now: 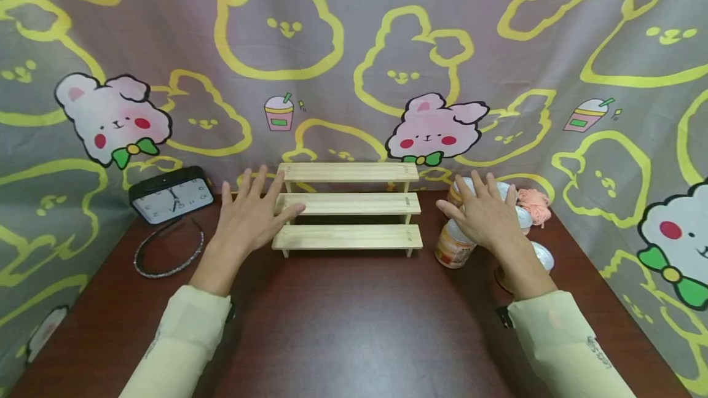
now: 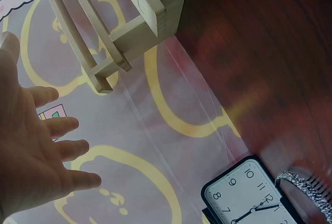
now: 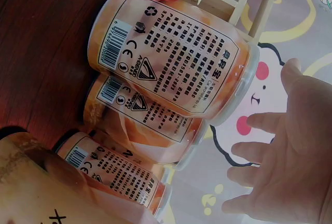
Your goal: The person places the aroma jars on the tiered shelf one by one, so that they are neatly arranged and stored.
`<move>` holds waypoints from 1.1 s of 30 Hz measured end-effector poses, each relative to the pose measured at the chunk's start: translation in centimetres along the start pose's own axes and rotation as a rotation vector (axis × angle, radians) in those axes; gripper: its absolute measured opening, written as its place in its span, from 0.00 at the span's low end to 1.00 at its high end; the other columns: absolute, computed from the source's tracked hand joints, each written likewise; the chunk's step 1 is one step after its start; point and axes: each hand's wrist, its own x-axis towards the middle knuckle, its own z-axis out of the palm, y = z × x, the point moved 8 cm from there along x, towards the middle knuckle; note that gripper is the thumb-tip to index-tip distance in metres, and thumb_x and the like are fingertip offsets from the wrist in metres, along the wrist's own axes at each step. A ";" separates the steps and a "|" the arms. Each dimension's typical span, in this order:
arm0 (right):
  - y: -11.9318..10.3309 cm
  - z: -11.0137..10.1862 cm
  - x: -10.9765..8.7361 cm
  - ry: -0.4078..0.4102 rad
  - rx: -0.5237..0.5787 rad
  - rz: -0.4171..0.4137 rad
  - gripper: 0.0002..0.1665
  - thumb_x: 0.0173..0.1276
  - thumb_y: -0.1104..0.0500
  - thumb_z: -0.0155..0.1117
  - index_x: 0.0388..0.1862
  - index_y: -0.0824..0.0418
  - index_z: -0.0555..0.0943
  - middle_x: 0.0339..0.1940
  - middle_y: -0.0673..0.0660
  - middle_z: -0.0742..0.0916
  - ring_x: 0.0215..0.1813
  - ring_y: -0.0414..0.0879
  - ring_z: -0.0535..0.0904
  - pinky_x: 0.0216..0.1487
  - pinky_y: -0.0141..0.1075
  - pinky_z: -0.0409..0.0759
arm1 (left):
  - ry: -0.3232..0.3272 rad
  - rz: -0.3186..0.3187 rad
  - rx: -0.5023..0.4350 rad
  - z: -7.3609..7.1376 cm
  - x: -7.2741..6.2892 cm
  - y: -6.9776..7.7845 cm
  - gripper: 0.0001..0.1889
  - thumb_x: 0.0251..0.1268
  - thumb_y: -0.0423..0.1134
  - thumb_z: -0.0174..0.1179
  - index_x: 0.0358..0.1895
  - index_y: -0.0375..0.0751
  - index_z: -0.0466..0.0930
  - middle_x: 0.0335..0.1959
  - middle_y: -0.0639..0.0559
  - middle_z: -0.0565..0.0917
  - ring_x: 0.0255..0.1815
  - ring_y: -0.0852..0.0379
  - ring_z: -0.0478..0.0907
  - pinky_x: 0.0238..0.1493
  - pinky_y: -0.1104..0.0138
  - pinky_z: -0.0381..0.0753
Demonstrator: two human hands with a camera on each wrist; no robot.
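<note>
Both hands are raised with fingers spread, and neither holds anything. My left hand hovers beside the left end of a three-tier wooden shelf, its thumb overlapping the middle tier in the head view. Over a group of orange-labelled jars with pale lids is my right hand, hiding parts of them. In the right wrist view the jars stand in a row beside that hand's fingers. The left wrist view has the shelf's end above the fingers.
A black-framed clock stands at the table's back left, with a glittery headband in front of it. Pink yarn lies behind the jars at right. Patterned cloth surrounds the dark wooden table at the back and sides.
</note>
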 end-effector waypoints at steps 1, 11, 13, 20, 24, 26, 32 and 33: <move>0.0 0.0 0.0 0.000 0.002 0.001 0.58 0.71 0.19 0.28 0.83 0.61 0.53 0.81 0.71 0.53 0.80 0.71 0.39 0.72 0.74 0.30 | 0.000 0.001 0.002 0.0 0.0 0.0 0.47 0.72 0.75 0.39 0.83 0.48 0.44 0.82 0.36 0.45 0.81 0.32 0.34 0.73 0.29 0.30; 0.2 -0.4 -0.5 -0.002 0.017 0.009 0.58 0.71 0.20 0.30 0.83 0.61 0.52 0.81 0.71 0.52 0.80 0.71 0.38 0.72 0.74 0.27 | 0.006 0.008 0.001 -0.3 0.0 0.3 0.46 0.74 0.71 0.42 0.83 0.48 0.44 0.82 0.36 0.46 0.80 0.32 0.35 0.73 0.29 0.30; 0.2 -0.4 -0.5 -0.003 0.018 0.013 0.58 0.72 0.20 0.31 0.83 0.61 0.52 0.81 0.71 0.52 0.80 0.71 0.38 0.72 0.73 0.27 | 0.004 0.011 0.004 -0.3 -0.1 0.3 0.46 0.74 0.72 0.41 0.83 0.48 0.44 0.82 0.36 0.45 0.81 0.32 0.35 0.73 0.29 0.30; 0.3 -0.8 -0.5 0.009 0.022 0.003 0.55 0.74 0.23 0.37 0.83 0.62 0.53 0.81 0.72 0.53 0.80 0.72 0.39 0.73 0.73 0.30 | 0.014 0.010 0.012 -0.4 -0.3 0.2 0.47 0.72 0.75 0.38 0.83 0.48 0.44 0.82 0.36 0.46 0.81 0.32 0.36 0.73 0.29 0.31; 0.5 -0.9 -0.7 0.018 0.029 -0.002 0.55 0.74 0.23 0.39 0.82 0.62 0.53 0.81 0.72 0.54 0.80 0.72 0.41 0.73 0.74 0.31 | 0.008 0.010 -0.002 -0.2 -0.3 0.0 0.46 0.73 0.73 0.40 0.83 0.47 0.45 0.82 0.35 0.45 0.81 0.32 0.36 0.73 0.29 0.32; 0.7 -0.9 -0.9 0.023 0.033 0.000 0.55 0.74 0.24 0.40 0.82 0.62 0.54 0.80 0.72 0.55 0.79 0.73 0.42 0.73 0.74 0.32 | -0.013 0.010 -0.029 0.1 -0.3 -0.1 0.46 0.74 0.72 0.40 0.83 0.47 0.45 0.82 0.35 0.44 0.81 0.33 0.35 0.74 0.30 0.32; 1.0 -1.6 -1.7 0.064 0.058 -0.010 0.54 0.75 0.25 0.40 0.81 0.63 0.56 0.79 0.74 0.58 0.79 0.72 0.45 0.73 0.74 0.38 | -0.048 0.004 -0.142 1.0 -0.4 -0.7 0.45 0.75 0.71 0.41 0.83 0.48 0.44 0.82 0.35 0.43 0.81 0.35 0.34 0.75 0.33 0.34; 1.1 -1.7 -1.8 0.072 0.064 -0.014 0.53 0.75 0.25 0.40 0.81 0.64 0.56 0.78 0.74 0.59 0.79 0.72 0.46 0.73 0.74 0.39 | -0.048 0.005 -0.157 1.2 -0.4 -0.7 0.45 0.75 0.71 0.41 0.83 0.48 0.45 0.82 0.35 0.43 0.81 0.35 0.34 0.76 0.33 0.35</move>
